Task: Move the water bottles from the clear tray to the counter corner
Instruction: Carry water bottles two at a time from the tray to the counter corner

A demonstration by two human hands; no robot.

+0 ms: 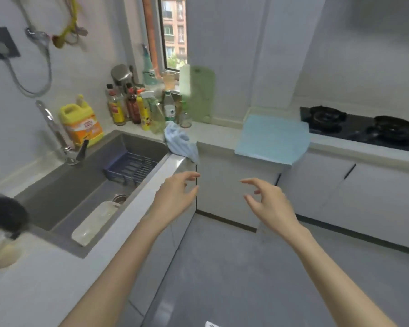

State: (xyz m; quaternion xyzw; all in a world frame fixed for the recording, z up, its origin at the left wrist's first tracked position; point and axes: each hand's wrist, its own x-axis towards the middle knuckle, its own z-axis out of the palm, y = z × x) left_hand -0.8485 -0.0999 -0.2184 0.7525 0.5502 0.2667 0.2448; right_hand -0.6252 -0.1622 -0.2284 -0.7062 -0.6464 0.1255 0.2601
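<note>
My left hand (176, 193) and my right hand (267, 200) both hover in the air in front of the white lower cabinets, fingers spread and loosely curved, holding nothing. A green-labelled water bottle (168, 107) stands upright among other bottles in the counter corner below the window. A pale clear tray (93, 223) lies in the near part of the sink (64, 197) and looks bare. No other water bottle is plainly visible.
Sauce and cleaner bottles (132, 109) and a yellow jug (80, 121) crowd the counter behind the sink. A blue cloth (182, 145) hangs over the counter edge, a blue mat (273, 139) lies beside the black stove (361, 128), and a green cutting board (202, 95) leans on the wall.
</note>
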